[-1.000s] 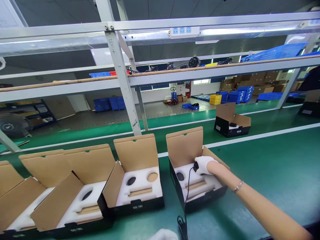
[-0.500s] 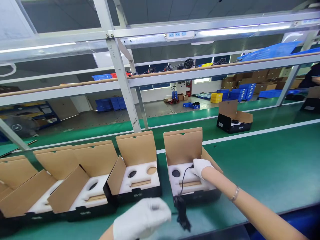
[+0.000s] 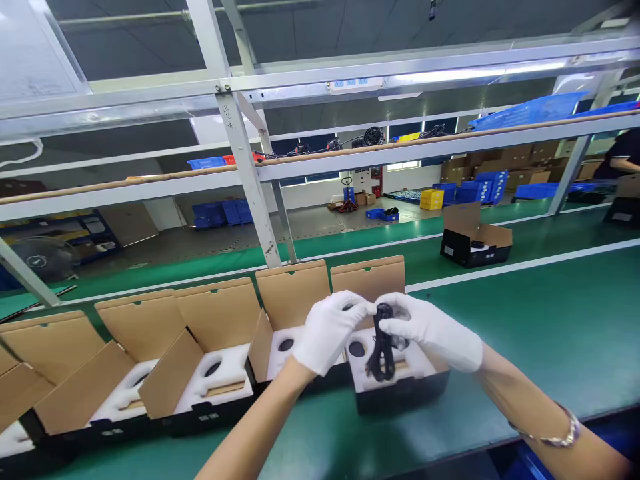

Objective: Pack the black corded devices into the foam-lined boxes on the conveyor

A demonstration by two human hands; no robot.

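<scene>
Your worktop (image 3: pixel 540 320) is carrying an open box (image 3: pixel 403 398) near its front edge, with a white foam insert (image 3: pixel 359 375) showing inside. Your right hand (image 3: pixel 435 331) is gripping a black cable bundle (image 3: pixel 384 353) above it; your left hand (image 3: pixel 331 330) is touching the bundle's top, pinching or not, I cannot tell. Slack fingers could be letting drooping loops snag the foam.
</scene>
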